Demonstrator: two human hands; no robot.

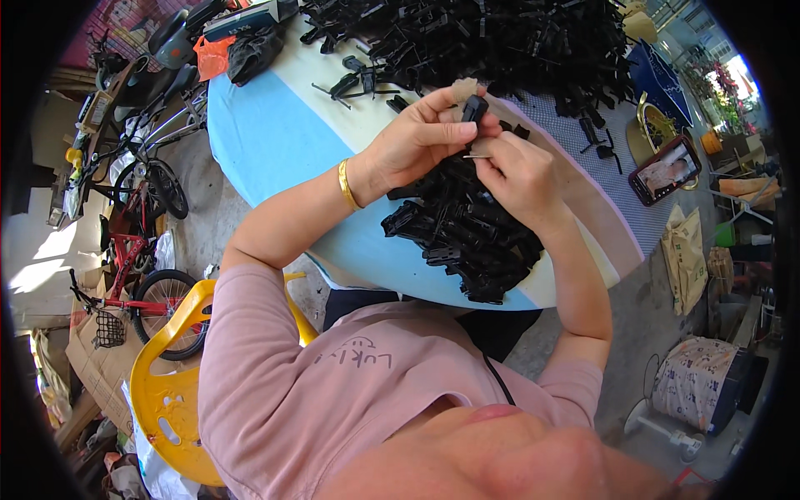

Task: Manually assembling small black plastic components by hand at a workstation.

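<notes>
Head view: the left hand is pinching a black part, probably keeping it steady; the right hand is pinching a thin piece, which I cannot identify.

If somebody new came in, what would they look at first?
Probably the huge heap of black plastic parts on the far side of the table, with a smaller pile near its close edge. Next might be the left hand, holding a small black part between the two piles, with the right hand close by. The bright yellow chair at lower left stands out too.
</notes>
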